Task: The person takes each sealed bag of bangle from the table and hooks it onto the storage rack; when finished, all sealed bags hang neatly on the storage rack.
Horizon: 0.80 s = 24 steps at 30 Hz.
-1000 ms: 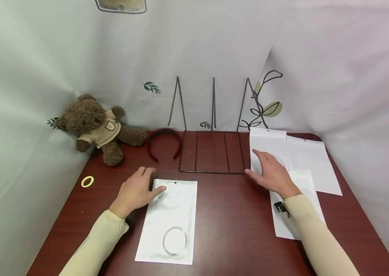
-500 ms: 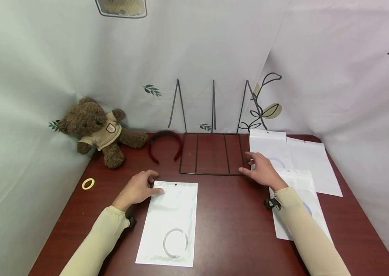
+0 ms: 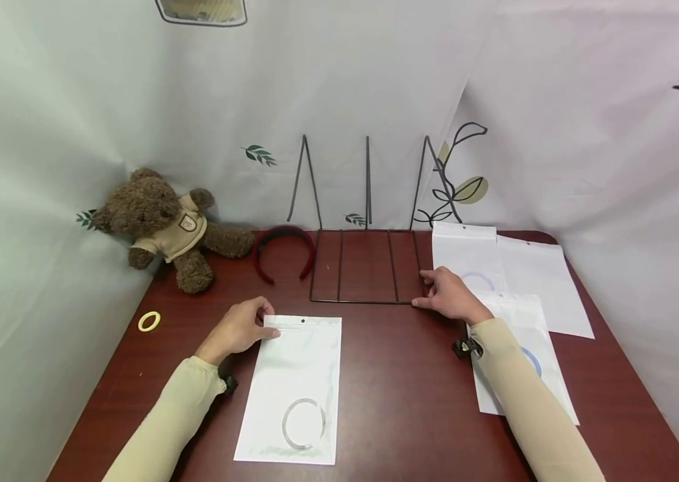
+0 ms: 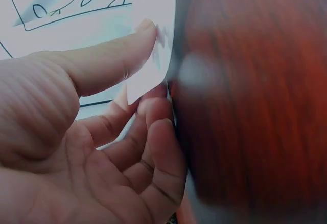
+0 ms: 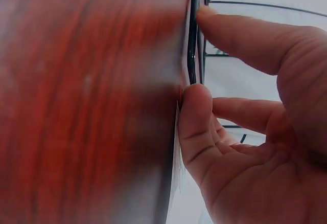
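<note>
Pinches the far left corner of a white bag [image 3: 294, 361] in the left hand [image 3: 240, 328], thumb over the face and fingers curled underneath. Has that white bag lying on the near part of the tabletop [image 3: 388, 375], left of centre, with a small dark hole at the far edge and a clear ring [image 3: 284, 423] showing towards the near end. Well apart from that, to the right, grips the near right corner of a black wire rack [image 3: 363, 302] in the right hand [image 3: 448, 294], thumb and bent index finger touching the wire, with a gap between their tips. Set at the far centre, with thin uprights rising along the far edge. Just right of there, spread out in white: a far bag [image 3: 463, 248] with a lavender ring [image 3: 477, 273], a plain sheet or bag [image 3: 538, 288] beside it, and a near bag [image 3: 490, 388] with a blue ring [image 3: 534, 360], partly hidden under the right sleeve [image 3: 532, 395]. Left of the rack, a dark red headband [image 3: 284, 230], open end facing near. Farther left, leaning against the pale backdrop [image 3: 339, 67], a brown teddy bear [image 3: 171, 234] in a tan top. Near the left edge, a yellow ring [image 3: 148, 330], lying flat.
</note>
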Available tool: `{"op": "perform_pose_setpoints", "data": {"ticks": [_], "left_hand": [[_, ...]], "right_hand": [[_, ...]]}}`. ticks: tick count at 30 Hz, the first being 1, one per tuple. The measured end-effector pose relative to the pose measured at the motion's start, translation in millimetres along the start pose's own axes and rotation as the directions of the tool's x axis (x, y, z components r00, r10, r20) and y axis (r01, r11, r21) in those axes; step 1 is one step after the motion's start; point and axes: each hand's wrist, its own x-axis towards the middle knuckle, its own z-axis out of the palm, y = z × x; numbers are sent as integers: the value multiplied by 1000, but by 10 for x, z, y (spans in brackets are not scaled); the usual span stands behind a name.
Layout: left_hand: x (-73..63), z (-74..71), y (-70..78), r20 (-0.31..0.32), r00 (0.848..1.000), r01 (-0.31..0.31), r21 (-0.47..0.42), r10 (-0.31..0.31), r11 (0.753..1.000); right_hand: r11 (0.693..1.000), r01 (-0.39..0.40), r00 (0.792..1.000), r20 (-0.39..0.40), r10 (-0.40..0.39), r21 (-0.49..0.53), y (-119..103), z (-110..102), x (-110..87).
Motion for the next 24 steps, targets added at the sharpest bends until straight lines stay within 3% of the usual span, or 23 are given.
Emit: {"op": "perform_pose_setpoints", "data": {"ticks": [5,10,15,21,24], "left_hand": [[-18,-10,-46,-7,999,-42,-60,41,997],[-41,-30,-47,9,995,-97,-202,101,975],[-43,-37,21,18,990,-125,-349,141,929],[-87,-90,128,16,984,-145,-515,179,845],[-120,-133,171,7,984,-145,-562,180,814]], "right_hand": [[1000,-7,1000,13,7,0,-11,-8,38],[1000,-26,1000,0,26,8,-21,-13,42],[1000,-14,1000,-9,14,7,-41,-10,36],[997,-21,999,49,25,-80,-30,-1,44],[996,-25,997,68,31,-88,-21,-4,40]]}}
